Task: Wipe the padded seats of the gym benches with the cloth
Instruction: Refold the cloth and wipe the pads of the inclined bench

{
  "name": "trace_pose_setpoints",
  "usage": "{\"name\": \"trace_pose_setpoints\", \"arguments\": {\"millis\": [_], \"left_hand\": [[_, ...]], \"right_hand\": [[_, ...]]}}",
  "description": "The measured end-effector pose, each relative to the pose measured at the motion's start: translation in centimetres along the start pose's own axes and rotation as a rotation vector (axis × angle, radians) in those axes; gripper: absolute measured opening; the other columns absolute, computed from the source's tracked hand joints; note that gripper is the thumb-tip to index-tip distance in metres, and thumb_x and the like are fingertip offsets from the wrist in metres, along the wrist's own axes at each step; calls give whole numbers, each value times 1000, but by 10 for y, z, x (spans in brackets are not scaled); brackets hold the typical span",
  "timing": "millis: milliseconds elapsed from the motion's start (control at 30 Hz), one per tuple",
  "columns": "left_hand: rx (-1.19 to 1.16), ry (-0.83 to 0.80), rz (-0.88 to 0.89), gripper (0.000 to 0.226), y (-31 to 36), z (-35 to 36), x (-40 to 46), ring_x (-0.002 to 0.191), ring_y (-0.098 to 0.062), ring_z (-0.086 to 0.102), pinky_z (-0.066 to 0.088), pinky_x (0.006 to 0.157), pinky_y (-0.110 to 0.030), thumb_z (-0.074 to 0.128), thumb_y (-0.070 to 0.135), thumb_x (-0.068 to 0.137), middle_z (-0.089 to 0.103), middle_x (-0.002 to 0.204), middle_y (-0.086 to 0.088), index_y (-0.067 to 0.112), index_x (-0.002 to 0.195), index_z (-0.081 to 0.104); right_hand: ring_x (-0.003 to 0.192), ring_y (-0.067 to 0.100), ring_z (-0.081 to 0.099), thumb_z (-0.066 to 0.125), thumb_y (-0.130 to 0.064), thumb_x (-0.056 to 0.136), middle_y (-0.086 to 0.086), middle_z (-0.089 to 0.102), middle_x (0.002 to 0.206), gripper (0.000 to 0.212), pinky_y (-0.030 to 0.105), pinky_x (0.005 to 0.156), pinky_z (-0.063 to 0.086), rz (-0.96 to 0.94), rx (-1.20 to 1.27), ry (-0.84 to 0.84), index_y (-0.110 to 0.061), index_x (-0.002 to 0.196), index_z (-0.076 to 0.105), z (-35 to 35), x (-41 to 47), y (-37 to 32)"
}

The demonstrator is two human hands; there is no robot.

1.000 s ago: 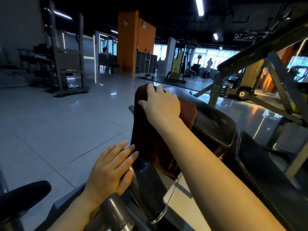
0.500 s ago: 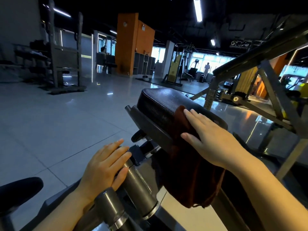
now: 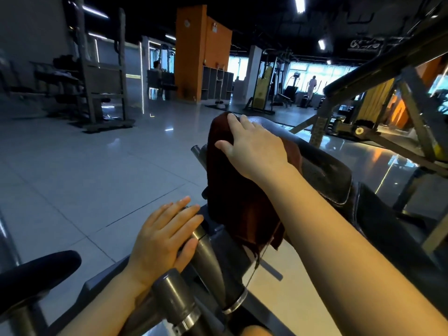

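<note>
A single head-worn wide-angle view looks forward and down, close over the black padded bench seat (image 3: 322,166), facing across the grey tiled gym floor (image 3: 97,166); distant machines seem blurred

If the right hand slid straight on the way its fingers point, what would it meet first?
Probably nothing solid: the right hand presses the cloth near the seat pad's far end, with open floor beyond, though depth is unclear.

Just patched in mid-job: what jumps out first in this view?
The right hand presses a dark red cloth flat over the far end of the black padded seat at centre, the cloth hanging down its near-left side. Lower left, the left hand rests on a grey metal tube of the frame. An orange pillar stands out behind.
</note>
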State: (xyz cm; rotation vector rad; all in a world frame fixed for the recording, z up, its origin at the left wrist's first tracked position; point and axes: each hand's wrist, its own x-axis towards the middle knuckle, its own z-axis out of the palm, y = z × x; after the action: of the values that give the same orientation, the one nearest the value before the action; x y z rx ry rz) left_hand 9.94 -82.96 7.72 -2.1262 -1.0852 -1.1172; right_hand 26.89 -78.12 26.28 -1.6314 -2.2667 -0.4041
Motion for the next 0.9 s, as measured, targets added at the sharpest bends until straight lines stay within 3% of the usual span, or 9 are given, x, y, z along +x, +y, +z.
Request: {"name": "trace_pose_setpoints", "arguments": {"millis": [167,367,533,667,767,900], "left_hand": [[45,-12,24,49,1,-1,0,124,-24,48,34,103,-32,27,31,104,67,119,-11,7,112,69],[20,-16,20,39,-1,2,-2,122,-24,48,35,98,-34,25,35,105,65,120,-12,14,121,54],[-37,21,-30,37,3,4,0,119,-22,50,34,95,-31,25,36,105,67,117,-10,16,117,54],[-37,33,-22,40,3,2,1,118,-20,50,29,97,-20,26,36,105,68,115,-7,16,115,59],[-28,15,-12,47,1,-1,1,119,-21,51,29,97,-23,27,34,104,68,116,-7,12,111,67],[-10,-18,-10,40,0,-1,-2,122,-21,49,34,95,-31,28,35,104,65,121,-6,15,117,60]], "right_hand": [[150,20,11,46,-38,101,0,4,165,73,34,118,17,-85,-32,-62,-26,157,0,-12,-56,31],[150,13,4,32,-45,102,-5,0,164,65,30,119,7,34,36,-134,-30,156,-2,-18,-99,68],[150,22,13,28,-52,102,0,10,164,65,38,118,18,114,-3,-69,-26,156,4,-11,-72,41],[142,31,31,28,-56,101,7,28,158,65,48,106,35,113,-30,11,-21,154,18,-1,-21,10],[138,37,35,31,-54,101,13,34,154,64,51,105,36,118,-24,17,-16,151,24,4,8,-10],[142,36,28,36,-52,101,13,26,158,67,51,111,29,78,-4,19,-14,154,18,5,4,-9]]}}
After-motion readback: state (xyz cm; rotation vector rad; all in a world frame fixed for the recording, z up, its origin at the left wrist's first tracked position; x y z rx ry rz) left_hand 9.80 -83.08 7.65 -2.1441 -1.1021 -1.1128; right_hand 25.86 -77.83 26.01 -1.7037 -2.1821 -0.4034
